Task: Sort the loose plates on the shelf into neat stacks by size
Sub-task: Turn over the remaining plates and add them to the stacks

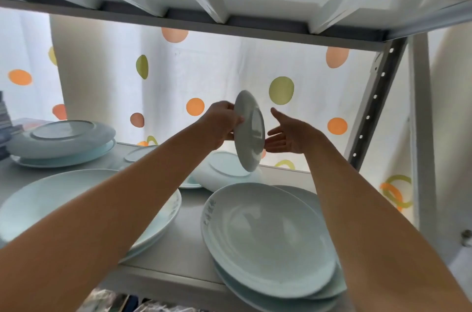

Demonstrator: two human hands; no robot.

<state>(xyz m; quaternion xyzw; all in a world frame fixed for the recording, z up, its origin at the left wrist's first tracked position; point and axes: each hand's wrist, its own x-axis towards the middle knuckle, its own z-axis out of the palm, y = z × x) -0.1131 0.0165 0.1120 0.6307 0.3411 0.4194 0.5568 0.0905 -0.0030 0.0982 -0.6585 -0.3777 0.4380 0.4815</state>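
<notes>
Your left hand (221, 124) grips a small plate (249, 131) by its left rim at the centre of the frame, fingers curled round the edge; the plate stands nearly on edge, its underside and foot ring facing right, lifted clear of the shelf (189, 242). Your right hand (288, 134) is spread, palm turned toward the plate's underside, fingers straight; its fingertips lie just beside the plate's right rim, and contact cannot be confirmed.

Directly below the held plate, an upturned plate (227, 171) lies on the shelf, tilted, base up; just left of it, partly behind your left forearm, a small plate edge (190, 185) shows.

At lower right, a stack of large plates (268, 235) sits face up, unevenly aligned, its front edge overhanging the shelf lip; the top plate bears dark markings on its left rim. At lower left, a second stack of large plates (51, 199) lies face up, partly covered by your left forearm. At the left of the frame, a rear stack (61, 140) holds an inverted plate on top; a further plate (138, 153) lies flat behind your left forearm.

A dotted curtain (194, 76) hangs behind the shelf.
</notes>
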